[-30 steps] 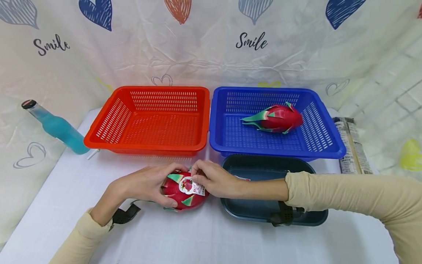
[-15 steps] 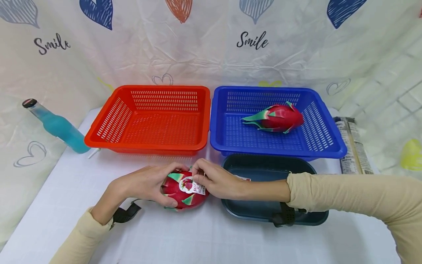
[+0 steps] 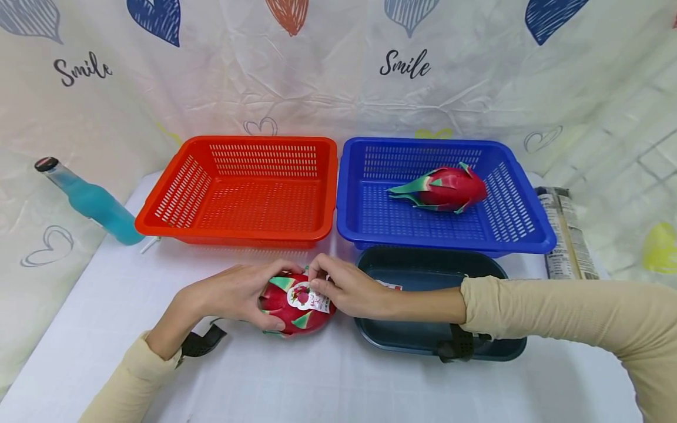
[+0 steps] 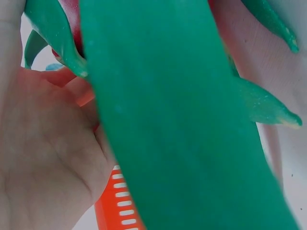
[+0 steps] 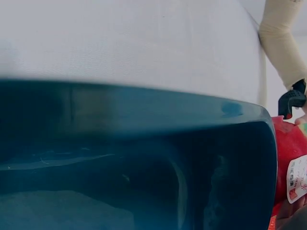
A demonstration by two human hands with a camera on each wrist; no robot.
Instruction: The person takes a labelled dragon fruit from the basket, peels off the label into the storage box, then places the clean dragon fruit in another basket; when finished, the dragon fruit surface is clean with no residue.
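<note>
A red dragon fruit (image 3: 291, 320) with green-tipped scales lies on the white table before the red basket. My left hand (image 3: 233, 296) grips its left side, thumb in front and fingers behind. On top of the fruit is a white sticker (image 3: 299, 295) with a fruit picture and print. My right hand (image 3: 349, 288) bends over the fruit's right side, thumb and forefinger pinching the sticker's upper right edge. The left wrist view is mostly filled by a blurred green leaf (image 4: 177, 120) beside my palm. In the right wrist view the sticker (image 5: 298, 178) shows at the right edge.
Behind are a red basket (image 3: 254, 205) and a blue basket (image 3: 370, 217) with another dragon fruit (image 3: 457, 189). A dark tray (image 3: 391, 341) lies under my right forearm, a small red-and-white label (image 3: 390, 285) at its left. A blue bottle (image 3: 100, 205) and a printed packet (image 3: 568, 235) flank the baskets.
</note>
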